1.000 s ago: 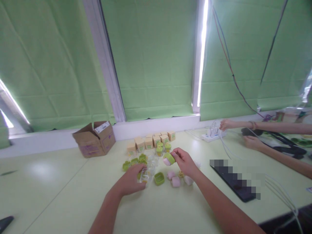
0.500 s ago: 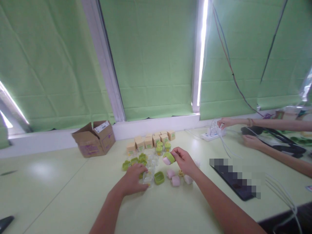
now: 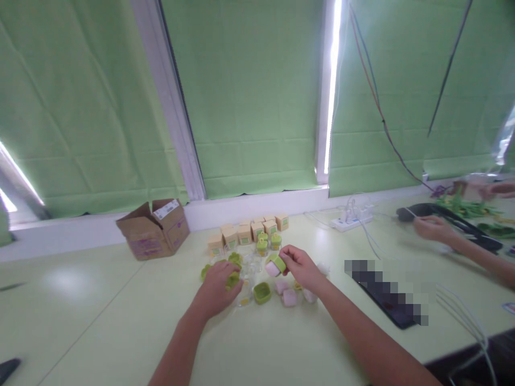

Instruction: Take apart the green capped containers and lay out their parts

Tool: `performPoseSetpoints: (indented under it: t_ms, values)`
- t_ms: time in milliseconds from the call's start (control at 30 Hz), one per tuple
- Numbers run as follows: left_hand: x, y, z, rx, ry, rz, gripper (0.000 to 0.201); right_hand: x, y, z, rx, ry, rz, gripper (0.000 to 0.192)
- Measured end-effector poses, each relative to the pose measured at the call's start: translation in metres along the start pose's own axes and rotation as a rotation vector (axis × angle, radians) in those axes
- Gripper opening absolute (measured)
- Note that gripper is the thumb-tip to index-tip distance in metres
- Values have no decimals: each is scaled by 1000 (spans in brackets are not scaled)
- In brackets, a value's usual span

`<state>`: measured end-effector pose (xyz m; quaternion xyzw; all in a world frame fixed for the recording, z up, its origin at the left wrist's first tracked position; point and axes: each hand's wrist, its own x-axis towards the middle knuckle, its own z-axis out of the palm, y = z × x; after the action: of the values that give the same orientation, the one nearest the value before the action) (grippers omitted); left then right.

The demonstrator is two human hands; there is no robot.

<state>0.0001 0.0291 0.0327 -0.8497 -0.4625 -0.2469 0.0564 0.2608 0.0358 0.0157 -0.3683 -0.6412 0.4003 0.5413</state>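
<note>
My right hand [image 3: 302, 268] pinches a green square cap [image 3: 278, 262] with a pale pink, soft-looking piece [image 3: 272, 269] in its opening, held above the table. Over the left group of caps, my left hand [image 3: 219, 287] curls its thumb and fingers round another green cap [image 3: 232, 280], partly hidden by the hand. A clear plastic container [image 3: 244, 296] lies just right of its thumb. Between my hands sits a loose green cap [image 3: 262, 292], hollow side up. More pink pieces [image 3: 289, 297] rest below my right hand. Flower-shaped green caps [image 3: 235, 258] lie beyond my left fingers.
Several small tan boxes [image 3: 244, 234] stand at the back, with assembled green-capped jars [image 3: 262, 245] before them. An opened cardboard carton [image 3: 155, 230] is at left. On the right are a dark tablet-like object [image 3: 386, 295], a power strip [image 3: 352, 222] and a co-worker's hands [image 3: 434, 229].
My left hand has moved up and slightly left, away from the clear container, with a green cap between its fingers. My right hand barely moved. The co-worker's hands left the power strip, moving right.
</note>
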Motion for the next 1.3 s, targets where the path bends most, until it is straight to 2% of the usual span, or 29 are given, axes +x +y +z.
performPoseSetpoints:
  t_ms: [100, 200, 400, 600, 833, 967, 1100, 1233, 1300]
  values:
    - [2, 11, 7, 6, 105, 3, 28, -1, 3, 2, -9, -42, 43, 27]
    - [1, 26, 15, -27, 144, 75, 40, -3, 3, 6, 3, -96, 103, 27]
    - [-3, 45, 25, -83, 87, 191, 55, -10, 0, 11, 64, -259, 188, 27]
    - [-2, 50, 24, -107, -13, 283, 57, -14, -2, 12, -3, -318, 224, 27]
    - [-2, 54, 19, -166, -105, 256, 56, -15, -7, 12, 18, -361, 261, 26]
    - [-4, 58, 18, -313, -40, 233, 61, -14, -7, 11, -5, -387, 258, 30]
    - [-6, 61, 20, -399, 35, 176, 59, -12, -4, 10, -17, -331, 204, 34]
    - [-4, 63, 20, -371, 56, 88, 52, -9, -2, 9, -50, -191, 116, 37]
    - [-3, 63, 19, -360, 55, 52, 49, -9, -3, 9, -57, -166, 70, 37]
